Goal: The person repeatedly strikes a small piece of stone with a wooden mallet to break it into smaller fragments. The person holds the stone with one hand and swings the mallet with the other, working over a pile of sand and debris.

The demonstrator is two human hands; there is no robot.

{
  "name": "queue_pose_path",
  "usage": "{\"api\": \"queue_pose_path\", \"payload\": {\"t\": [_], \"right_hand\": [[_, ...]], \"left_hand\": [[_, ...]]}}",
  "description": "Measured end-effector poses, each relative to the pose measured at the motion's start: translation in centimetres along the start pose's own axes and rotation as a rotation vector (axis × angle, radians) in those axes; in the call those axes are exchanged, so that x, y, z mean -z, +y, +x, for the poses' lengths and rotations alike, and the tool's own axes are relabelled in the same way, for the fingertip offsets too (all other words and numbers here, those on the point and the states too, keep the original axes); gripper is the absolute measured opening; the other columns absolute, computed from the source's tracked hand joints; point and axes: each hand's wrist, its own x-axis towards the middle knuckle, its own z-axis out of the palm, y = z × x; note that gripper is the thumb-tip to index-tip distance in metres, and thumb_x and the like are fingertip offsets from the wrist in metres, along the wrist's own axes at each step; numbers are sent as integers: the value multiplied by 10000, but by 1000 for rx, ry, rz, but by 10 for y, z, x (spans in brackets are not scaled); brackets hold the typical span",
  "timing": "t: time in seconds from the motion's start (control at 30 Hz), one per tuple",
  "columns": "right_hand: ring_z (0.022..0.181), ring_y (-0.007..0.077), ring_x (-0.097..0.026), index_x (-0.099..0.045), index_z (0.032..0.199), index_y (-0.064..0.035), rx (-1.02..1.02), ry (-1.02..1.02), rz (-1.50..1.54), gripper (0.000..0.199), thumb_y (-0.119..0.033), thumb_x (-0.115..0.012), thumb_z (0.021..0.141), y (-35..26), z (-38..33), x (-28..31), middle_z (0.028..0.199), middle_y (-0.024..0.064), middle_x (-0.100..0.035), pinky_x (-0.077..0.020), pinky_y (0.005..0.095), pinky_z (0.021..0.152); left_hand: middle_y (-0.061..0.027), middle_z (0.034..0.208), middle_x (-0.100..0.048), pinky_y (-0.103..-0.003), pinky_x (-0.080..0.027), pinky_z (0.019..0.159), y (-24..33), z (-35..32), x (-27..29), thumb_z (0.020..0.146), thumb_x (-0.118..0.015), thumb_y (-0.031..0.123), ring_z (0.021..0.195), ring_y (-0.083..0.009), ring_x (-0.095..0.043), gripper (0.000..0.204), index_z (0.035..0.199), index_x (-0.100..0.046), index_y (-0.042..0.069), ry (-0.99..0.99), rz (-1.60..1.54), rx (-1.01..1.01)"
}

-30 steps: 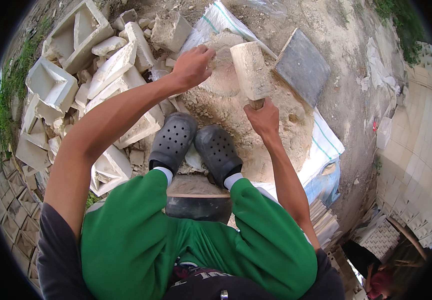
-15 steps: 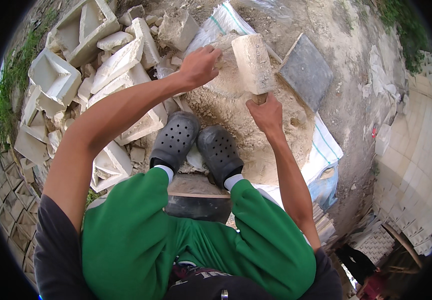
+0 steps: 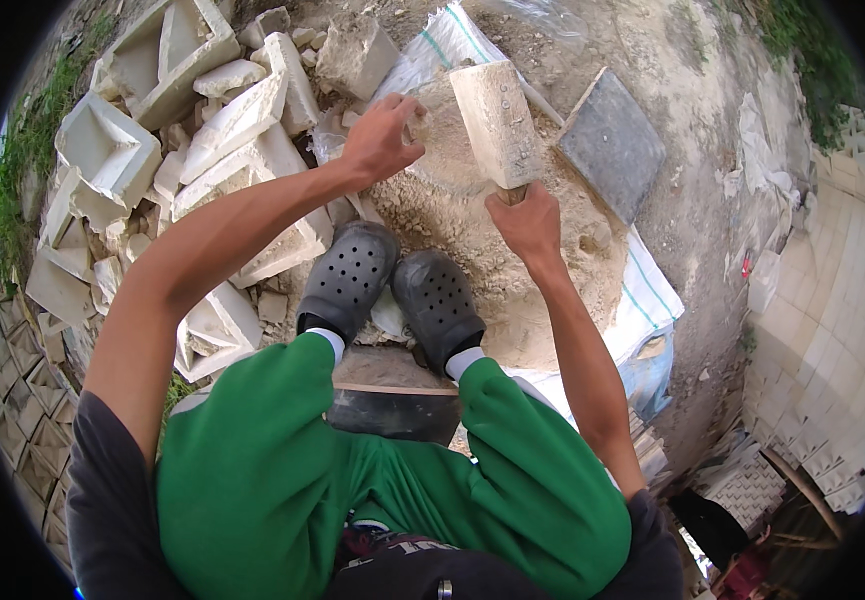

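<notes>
My right hand is closed round the short handle of a mallet with a thick, pale, dust-caked head. The mallet's head stands over a heap of crushed pale rubble and powder, spread on a white woven sack with green stripes. To the left, my left hand hovers near the heap's far left part with bent fingers. Something small and pale seems to sit between its thumb and fingers, blending with the powder behind. My grey clogs stand at the heap's near edge.
Broken white box-shaped castings and chunks pile up on the left. A flat grey slab lies right of the heap. Stacked pale blocks line the far right. A dark seat-like object shows between my legs.
My left hand has drawn a little back to the left, away from the mallet. The mallet's head has tipped and shifted slightly left in my right hand.
</notes>
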Motion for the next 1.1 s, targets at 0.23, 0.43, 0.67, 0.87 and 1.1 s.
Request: {"api": "queue_pose_path", "payload": {"t": [0.23, 0.43, 0.67, 0.87, 1.1], "right_hand": [[955, 406, -717, -674, 1069, 68, -42, 9, -161, 503, -323, -733, 758, 6, 8, -22, 936, 263, -728, -549, 461, 858], [952, 404, -718, -680, 1070, 52, -28, 19, 43, 488, -322, -731, 761, -12, -2, 3, 935, 250, -734, -551, 465, 853], [961, 447, -699, -645, 1184, 18, -47, -9, -187, 551, -326, -730, 761, -2, 8, -29, 948, 282, -724, -552, 476, 846], [984, 427, -706, -667, 1138, 37, 8, 12, 38, 504, -305, -735, 774, -17, 3, -3, 1006, 273, -724, -544, 470, 874], [949, 466, -697, -624, 1152, 58, 14, 29, -105, 534, -293, -742, 767, -7, 2, -36, 944, 286, -721, -543, 520, 846]], "left_hand": [[-154, 1241, -553, -451, -508, 945, 0, 2, 3, 782, -733, 158, 1069, -348, -622, 483, 1247, -621, 91, -54, -32, -19], [-156, 1232, -548, -457, -516, 943, 0, 1, 7, 789, -756, 149, 1083, -346, -602, 451, 1215, -625, 85, -83, -38, -16], [-140, 1264, -562, -458, -520, 937, -3, 3, 5, 793, -745, 162, 1081, -348, -616, 447, 1223, -640, 100, -67, -16, -71], [-130, 1275, -570, -462, -524, 930, -6, 0, 5, 800, -741, 171, 1083, -350, -625, 450, 1236, -648, 117, -57, 14, -59], [-145, 1273, -553, -455, -535, 925, -12, 1, 1, 813, -750, 174, 1122, -341, -601, 439, 1232, -641, 100, -44, -23, -124]]}}
